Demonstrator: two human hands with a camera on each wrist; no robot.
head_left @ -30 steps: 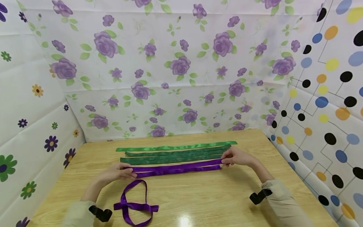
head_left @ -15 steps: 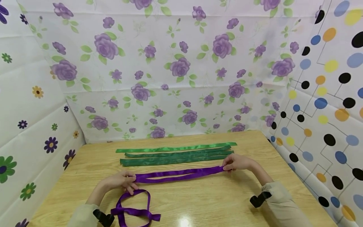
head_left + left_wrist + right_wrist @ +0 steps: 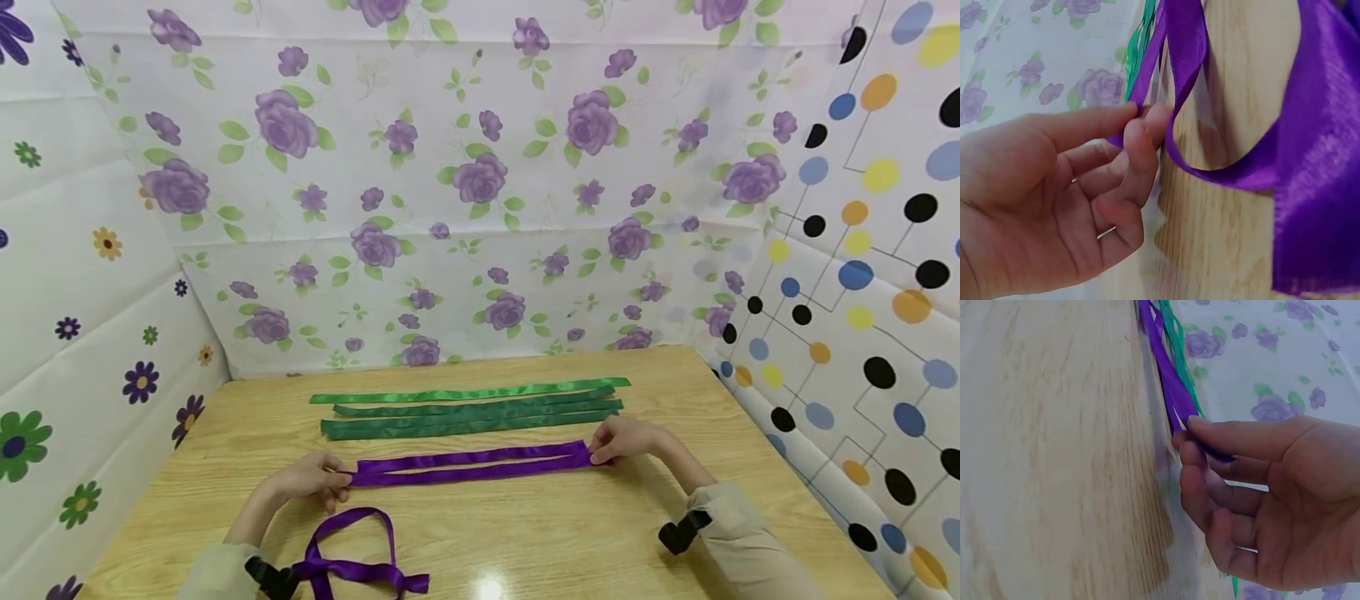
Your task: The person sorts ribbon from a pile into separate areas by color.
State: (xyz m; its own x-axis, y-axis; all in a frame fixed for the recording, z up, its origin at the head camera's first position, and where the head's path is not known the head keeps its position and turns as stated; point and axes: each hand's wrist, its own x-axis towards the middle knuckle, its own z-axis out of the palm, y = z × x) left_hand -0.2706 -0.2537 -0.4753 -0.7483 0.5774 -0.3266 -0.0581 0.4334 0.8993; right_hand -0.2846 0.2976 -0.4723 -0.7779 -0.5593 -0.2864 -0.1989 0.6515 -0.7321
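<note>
A purple ribbon [image 3: 465,475] lies stretched across the table, its two strands side by side and meeting at the right end. My left hand [image 3: 307,482] pinches the left end of the nearer strand between thumb and fingertips; in the left wrist view that ribbon strip [image 3: 1147,75] passes between them. The farther strand's left end lies apart from this hand. At the other end my right hand [image 3: 626,439] pinches the ribbon, and in the right wrist view a short tip [image 3: 1219,456] sticks out past the thumb. A second purple ribbon [image 3: 363,572] lies loosely looped and crossed near my left wrist.
Beyond the purple ribbon lie a bright green ribbon [image 3: 465,393] and dark green ribbon strands [image 3: 472,427], roughly parallel. All rest on a wooden table [image 3: 562,533]. A flowered cloth [image 3: 480,250] hangs behind it, with patterned cloths at both sides.
Both hands have drawn the purple ribbon toward me, widening the gap from the dark green strands. Its two strands now lie more parallel, and the farther one's left end is apart from my left hand.
</note>
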